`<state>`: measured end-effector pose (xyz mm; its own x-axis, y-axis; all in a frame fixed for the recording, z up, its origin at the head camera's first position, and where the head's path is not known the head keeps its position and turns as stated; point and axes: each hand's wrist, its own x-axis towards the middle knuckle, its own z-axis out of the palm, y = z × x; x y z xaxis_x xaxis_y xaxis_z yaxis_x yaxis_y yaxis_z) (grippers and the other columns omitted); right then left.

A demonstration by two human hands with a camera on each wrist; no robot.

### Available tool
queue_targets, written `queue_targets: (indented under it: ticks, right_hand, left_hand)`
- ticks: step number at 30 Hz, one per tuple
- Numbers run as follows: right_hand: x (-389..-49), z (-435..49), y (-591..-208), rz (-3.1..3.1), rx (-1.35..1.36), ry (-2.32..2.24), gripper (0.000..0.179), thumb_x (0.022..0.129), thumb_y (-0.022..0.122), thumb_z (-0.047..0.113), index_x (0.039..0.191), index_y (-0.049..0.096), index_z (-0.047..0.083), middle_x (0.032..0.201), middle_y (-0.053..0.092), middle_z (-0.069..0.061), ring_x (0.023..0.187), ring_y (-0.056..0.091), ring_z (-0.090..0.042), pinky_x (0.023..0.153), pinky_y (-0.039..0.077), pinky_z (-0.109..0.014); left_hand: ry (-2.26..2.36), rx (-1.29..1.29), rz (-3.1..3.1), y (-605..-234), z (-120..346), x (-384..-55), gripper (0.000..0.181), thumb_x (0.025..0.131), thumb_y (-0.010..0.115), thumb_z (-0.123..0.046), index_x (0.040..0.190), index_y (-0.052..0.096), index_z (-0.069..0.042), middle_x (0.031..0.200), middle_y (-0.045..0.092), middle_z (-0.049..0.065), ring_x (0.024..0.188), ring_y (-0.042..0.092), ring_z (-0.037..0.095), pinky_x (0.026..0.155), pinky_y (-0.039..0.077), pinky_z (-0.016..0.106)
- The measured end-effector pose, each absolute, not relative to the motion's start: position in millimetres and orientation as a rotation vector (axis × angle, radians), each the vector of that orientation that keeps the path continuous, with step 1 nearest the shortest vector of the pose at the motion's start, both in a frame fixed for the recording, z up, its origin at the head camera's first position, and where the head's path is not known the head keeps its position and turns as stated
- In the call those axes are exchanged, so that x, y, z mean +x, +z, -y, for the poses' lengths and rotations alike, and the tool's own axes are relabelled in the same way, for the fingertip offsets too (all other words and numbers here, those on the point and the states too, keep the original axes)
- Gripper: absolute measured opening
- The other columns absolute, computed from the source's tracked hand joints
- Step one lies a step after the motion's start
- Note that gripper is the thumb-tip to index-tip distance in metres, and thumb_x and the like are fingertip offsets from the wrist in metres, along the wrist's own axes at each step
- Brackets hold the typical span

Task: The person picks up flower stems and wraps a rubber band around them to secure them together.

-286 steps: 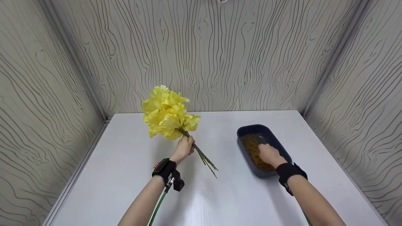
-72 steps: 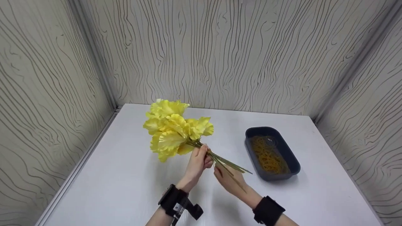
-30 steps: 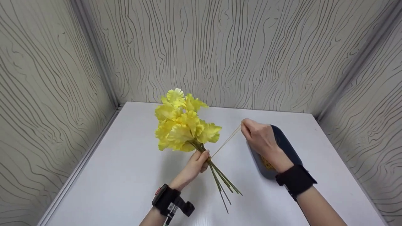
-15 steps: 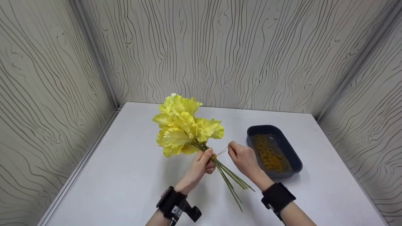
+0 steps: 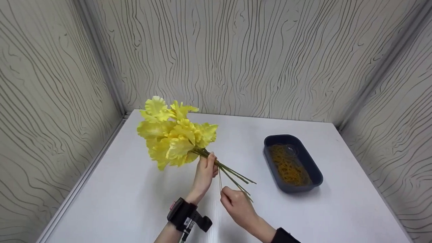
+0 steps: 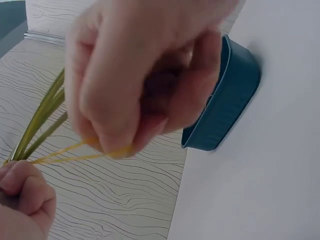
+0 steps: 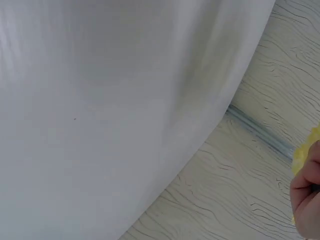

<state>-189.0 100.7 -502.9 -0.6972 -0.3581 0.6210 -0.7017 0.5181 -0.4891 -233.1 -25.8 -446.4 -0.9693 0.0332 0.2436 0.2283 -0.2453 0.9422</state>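
Observation:
My left hand (image 5: 203, 177) grips a bunch of yellow flowers (image 5: 179, 136) by the stems, just below the blooms. The green stems (image 5: 238, 174) slant down to the right past my fist. From the stems a thin yellowish rubber band (image 5: 220, 181) runs taut toward me, its free end pinched by my right hand (image 5: 240, 208). Close up in the left wrist view, the right hand (image 6: 125, 80) holds two strands of the band (image 6: 72, 156), which lead back to the stems by the left hand (image 6: 25, 197). Its far loop round the stems is partly hidden by my left fingers.
A dark blue rectangular tub (image 5: 315, 172) stands on the white table (image 5: 128, 182), right of my hands. Many rubber bands (image 5: 291, 172) lie inside it. Wood-patterned panels (image 5: 216, 60) enclose the table at the back and both sides.
My right hand was in the tub first, then pulled the band up and right from the stems; now it has swung left and toward me. The bouquet has shifted left.

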Motion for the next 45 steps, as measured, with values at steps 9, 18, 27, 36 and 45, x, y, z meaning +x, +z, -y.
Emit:
queue_targets:
  ticks: [9, 18, 27, 36, 45]
  right_hand:
    - [-174, -99, -475, 2.054, 0.827, 1.062, 0.029, 0.074, 0.054, -0.011, 0.066, 0.046, 0.016, 0.054, 0.034, 0.016, 0.045, 0.027, 0.007, 0.037, 0.023, -0.008]
    - [-199, -138, -466, 1.98, 0.704, 1.062, 0.03, 0.076, 0.054, -0.014, 0.069, 0.05, 0.014, 0.054, 0.028, 0.014, 0.044, 0.022, 0.003, 0.041, 0.019, -0.01]
    - [-201, -146, -476, 2.056, 0.633, 1.061, 0.027, 0.08, 0.056, -0.009, 0.069, 0.054, 0.016, 0.053, 0.029, 0.016, 0.042, 0.024, 0.003, 0.038, 0.021, -0.012]
    - [-208, -153, -473, 2.105, 0.629, 0.952, 0.025, 0.08, 0.057, -0.005, 0.068, 0.055, 0.017, 0.054, 0.032, 0.018, 0.045, 0.024, 0.005, 0.039, 0.02, -0.013]
    - [-223, -158, -470, 2.184, 0.67, 0.89, 0.023, 0.083, 0.058, -0.001, 0.07, 0.055, 0.018, 0.054, 0.025, 0.021, 0.044, 0.02, 0.005, 0.04, 0.017, -0.014]
  left_hand:
    - [-1.884, -0.283, 2.106, -457, 33, -237, 0.021, 0.1, 0.035, -0.017, 0.088, 0.043, -0.001, 0.06, 0.036, -0.002, 0.053, 0.035, 0.01, 0.051, 0.031, 0.023]
    - [-1.876, -0.321, 2.092, -417, 41, -219, 0.018, 0.098, 0.033, -0.005, 0.084, 0.042, 0.002, 0.058, 0.033, -0.002, 0.051, 0.031, 0.01, 0.05, 0.028, 0.023]
    - [-1.928, -0.329, 2.066, -404, 41, -212, 0.018, 0.098, 0.032, -0.003, 0.084, 0.043, 0.003, 0.055, 0.035, 0.0, 0.049, 0.032, 0.009, 0.05, 0.028, 0.022]
    - [-2.038, -0.356, 2.105, -400, 41, -213, 0.02, 0.098, 0.032, -0.004, 0.082, 0.041, 0.002, 0.055, 0.034, -0.001, 0.047, 0.031, 0.007, 0.046, 0.028, 0.021]
    - [-2.105, -0.42, 2.263, -430, 31, -225, 0.023, 0.098, 0.036, -0.012, 0.08, 0.044, -0.002, 0.055, 0.037, -0.001, 0.045, 0.033, 0.008, 0.043, 0.028, 0.021]
